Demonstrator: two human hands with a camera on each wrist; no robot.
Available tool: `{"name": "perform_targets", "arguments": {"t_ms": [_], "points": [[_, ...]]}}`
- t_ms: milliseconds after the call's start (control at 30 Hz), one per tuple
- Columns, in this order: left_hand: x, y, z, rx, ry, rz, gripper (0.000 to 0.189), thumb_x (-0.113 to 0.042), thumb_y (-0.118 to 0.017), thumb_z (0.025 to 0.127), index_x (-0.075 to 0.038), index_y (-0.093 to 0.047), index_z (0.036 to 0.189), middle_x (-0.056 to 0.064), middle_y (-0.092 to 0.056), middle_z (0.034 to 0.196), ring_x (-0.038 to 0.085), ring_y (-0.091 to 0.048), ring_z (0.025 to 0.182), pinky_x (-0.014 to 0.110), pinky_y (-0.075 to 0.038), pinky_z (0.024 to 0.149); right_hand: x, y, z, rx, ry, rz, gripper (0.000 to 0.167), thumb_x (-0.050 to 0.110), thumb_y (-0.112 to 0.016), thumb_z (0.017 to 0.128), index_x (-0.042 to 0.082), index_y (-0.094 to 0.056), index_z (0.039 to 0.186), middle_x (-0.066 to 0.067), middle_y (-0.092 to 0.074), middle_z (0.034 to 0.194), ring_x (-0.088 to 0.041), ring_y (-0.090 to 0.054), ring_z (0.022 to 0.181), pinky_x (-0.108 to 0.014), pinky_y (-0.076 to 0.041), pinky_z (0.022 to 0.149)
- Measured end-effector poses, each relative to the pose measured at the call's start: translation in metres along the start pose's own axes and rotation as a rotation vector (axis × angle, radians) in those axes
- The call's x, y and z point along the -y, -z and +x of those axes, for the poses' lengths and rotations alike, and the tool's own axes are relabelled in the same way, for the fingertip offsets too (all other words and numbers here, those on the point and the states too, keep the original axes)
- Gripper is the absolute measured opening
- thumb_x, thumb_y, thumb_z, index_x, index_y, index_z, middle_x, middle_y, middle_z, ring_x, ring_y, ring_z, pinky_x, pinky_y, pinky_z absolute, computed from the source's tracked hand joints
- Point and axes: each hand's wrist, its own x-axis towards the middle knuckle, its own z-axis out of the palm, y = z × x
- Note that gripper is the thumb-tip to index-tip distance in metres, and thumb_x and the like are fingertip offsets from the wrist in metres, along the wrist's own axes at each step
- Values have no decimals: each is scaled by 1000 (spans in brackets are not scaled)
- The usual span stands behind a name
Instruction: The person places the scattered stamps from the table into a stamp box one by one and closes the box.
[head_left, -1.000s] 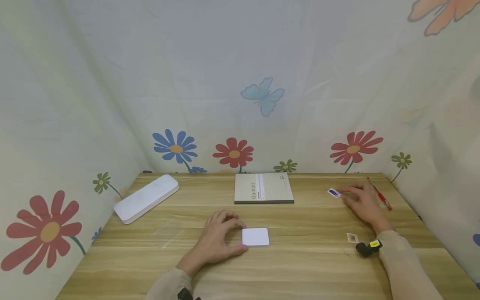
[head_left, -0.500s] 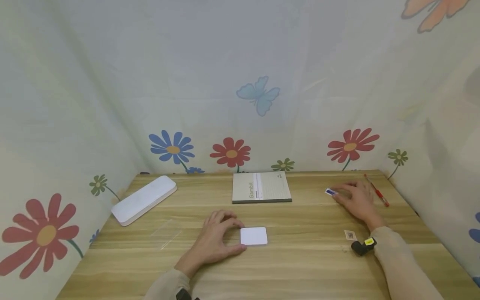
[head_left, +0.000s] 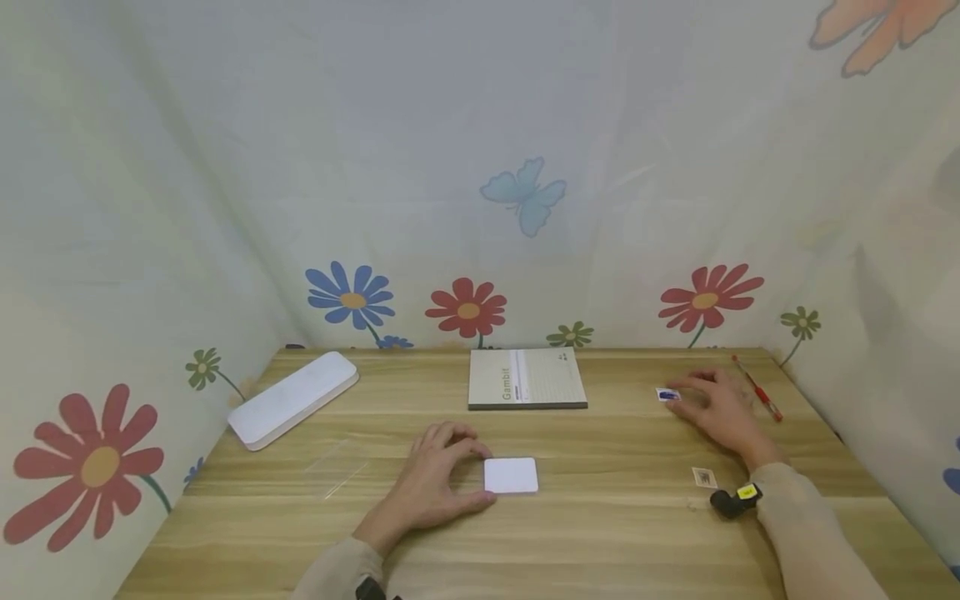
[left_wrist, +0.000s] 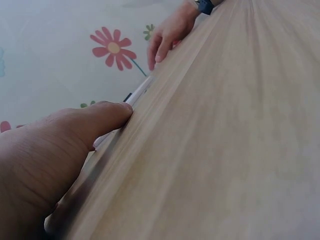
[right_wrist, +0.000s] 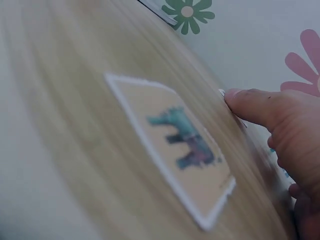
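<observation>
Pinching small white-bordered paper stamp with blue print (head_left: 666, 394) by right edge, in thumb and index of right hand (head_left: 723, 412). Lies just left of those fingertips, long axis roughly crosswise, over far right of wood-grain table (head_left: 600, 529); much nearer right hand than left hand (head_left: 432, 483). Gripping flat white round-cornered rectangular piece (head_left: 512, 475) by left end with latter. Near right wrist: beige animal-print paper stamp (head_left: 704, 477). Right of right hand: slim red pen (head_left: 762, 395).
</observation>
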Motion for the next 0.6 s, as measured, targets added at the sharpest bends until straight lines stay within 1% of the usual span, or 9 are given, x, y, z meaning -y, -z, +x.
{"name": "perform_targets", "arguments": {"t_ms": [33, 133, 267, 433, 600], "points": [[0, 0, 0, 2, -1, 0, 55, -71, -88, 83, -37, -75, 126, -1, -60, 148, 27, -49, 141, 60, -38, 118, 0, 0, 0, 3, -3, -12, 44, 35, -83, 102, 11, -76, 138, -35, -49, 153, -59, -36, 142, -82, -15, 109], [0, -1, 0, 2, -3, 1, 55, -71, -87, 83, -37, -75, 126, -1, -60, 148, 27, -48, 141, 59, -38, 117, 0, 0, -1, 14, -16, -35, 46, 37, -83, 102, 12, -76, 140, -35, -48, 155, -60, -35, 142, -83, -17, 109], [0, -1, 0, -3, -7, 6, 55, -71, -87, 84, -37, -76, 126, -2, -60, 147, 26, -49, 140, 59, -39, 117, 1, 3, -1, 44, -25, -33, 46, 38, -84, 101, 14, -76, 139, -36, -45, 158, -61, -31, 145, -86, -13, 109], [0, -1, -1, -9, -8, 6, 55, -72, -87, 83, -38, -75, 125, -2, -60, 146, 26, -49, 140, 60, -39, 116, 2, 6, -2, 65, -25, 7, 38, 36, -84, 101, 15, -80, 133, -36, -44, 160, -61, -28, 149, -88, -6, 110], [0, 0, -1, -14, -12, 5, 55, -72, -87, 83, -38, -75, 125, -2, -60, 146, 26, -49, 139, 59, -39, 116, 2, 5, -4, 51, -24, 25, 32, 31, -84, 102, 14, -82, 128, -36, -45, 159, -60, -29, 149, -87, -5, 113]]}}
